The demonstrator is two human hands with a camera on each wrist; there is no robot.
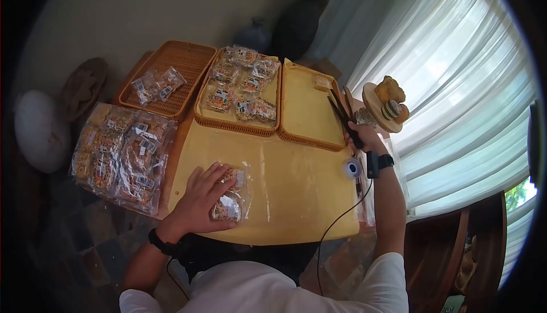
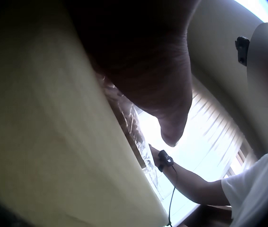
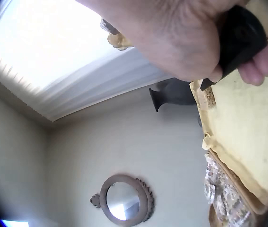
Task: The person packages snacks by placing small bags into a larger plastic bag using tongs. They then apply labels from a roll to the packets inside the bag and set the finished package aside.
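My left hand lies over two clear plastic packs of grainy snack on the yellow sheet, its fingers spread and resting on them. The lower pack shows beside the palm, and the upper pack is partly covered by the fingers. In the left wrist view the hand is dark, and crinkled plastic shows below it. My right hand grips a pair of black tongs at the right tray's edge, the two arms pointing up and left. The right wrist view shows fingers wrapped round the black handle.
Three wicker trays line the back: the left holds a few packs, the middle several, the right one block. A large bag of packs lies left. A bread stand and white round gadget stand right.
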